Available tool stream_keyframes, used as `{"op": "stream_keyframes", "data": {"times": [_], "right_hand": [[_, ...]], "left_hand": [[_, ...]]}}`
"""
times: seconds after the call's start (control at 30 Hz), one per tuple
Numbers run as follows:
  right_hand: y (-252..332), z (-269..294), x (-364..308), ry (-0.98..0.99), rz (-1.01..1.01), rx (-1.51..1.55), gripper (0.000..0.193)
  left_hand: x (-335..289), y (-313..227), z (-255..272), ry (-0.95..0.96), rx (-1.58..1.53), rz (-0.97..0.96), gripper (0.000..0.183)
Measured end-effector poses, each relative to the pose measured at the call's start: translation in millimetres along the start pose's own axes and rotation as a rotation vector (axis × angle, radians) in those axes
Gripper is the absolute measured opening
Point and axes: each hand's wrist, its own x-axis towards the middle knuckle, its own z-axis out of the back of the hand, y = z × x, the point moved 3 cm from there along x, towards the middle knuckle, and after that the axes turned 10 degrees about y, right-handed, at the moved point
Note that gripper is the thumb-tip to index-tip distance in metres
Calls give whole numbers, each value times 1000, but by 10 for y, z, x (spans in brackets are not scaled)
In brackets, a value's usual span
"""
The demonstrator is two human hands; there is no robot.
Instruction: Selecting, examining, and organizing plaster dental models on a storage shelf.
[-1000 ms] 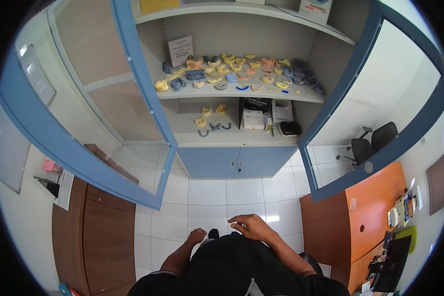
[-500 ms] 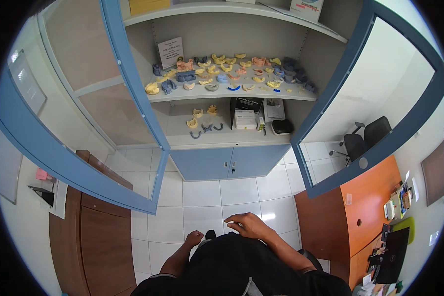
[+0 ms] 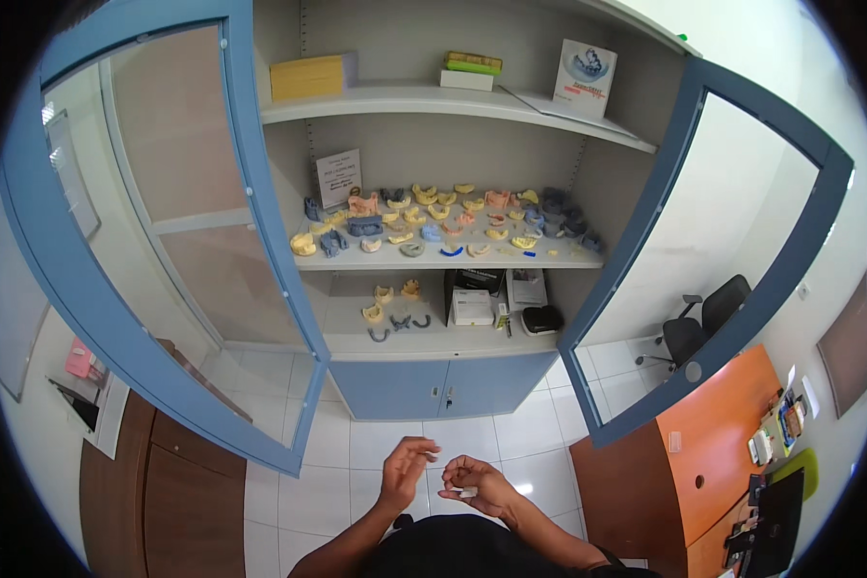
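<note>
My left hand (image 3: 407, 472) is raised in front of my body, its fingers loosely bent and apart, with nothing seen in it. Close beside it, not touching, my right hand (image 3: 482, 487) has curled fingers with a gap above the thumb; I see no object in it. Both hands are in the air above the tiled floor, well short of the cabinet. Ahead, the cabinet's middle shelf (image 3: 433, 258) carries several dental models, such as a yellow cast (image 3: 303, 244) and a dark blue-grey cast (image 3: 364, 226). A small sign (image 3: 339, 178) leans behind them.
Glass cabinet doors stand wide on the left (image 3: 303, 414) and right (image 3: 602, 433). The lower shelf (image 3: 356, 342) bears more casts, boxes and a black case (image 3: 542, 320). Above are a yellow box (image 3: 306, 79) and a booklet (image 3: 584, 82). An orange desk (image 3: 722, 405) stands at right.
My left hand has risen from beside my body and come near the right. The right hand's fingers have curled more. The view has tilted up, showing more of the top shelf.
</note>
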Motion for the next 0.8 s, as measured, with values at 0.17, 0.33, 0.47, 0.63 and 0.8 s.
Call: {"op": "stream_keyframes", "data": {"times": [0.17, 0.33, 0.47, 0.63, 0.8], "right_hand": [[194, -357, -23, 37, 2, 173, 30], [112, -281, -126, 288, 324, -462, 13], [-19, -60, -68, 291, -122, 196, 13], [168, -122, -166, 335, 74, 157, 11], [198, -169, -161, 330, 177, 254, 7]], "left_hand": [[125, -431, -512, 485, -350, -63, 43], [91, -495, -741, 755, -63, -48, 36], [78, -454, -798, 905, 187, -138, 34], [97, -517, -847, 890, 82, -81, 49], [44, -418, -794, 895, 57, -112, 59]]}}
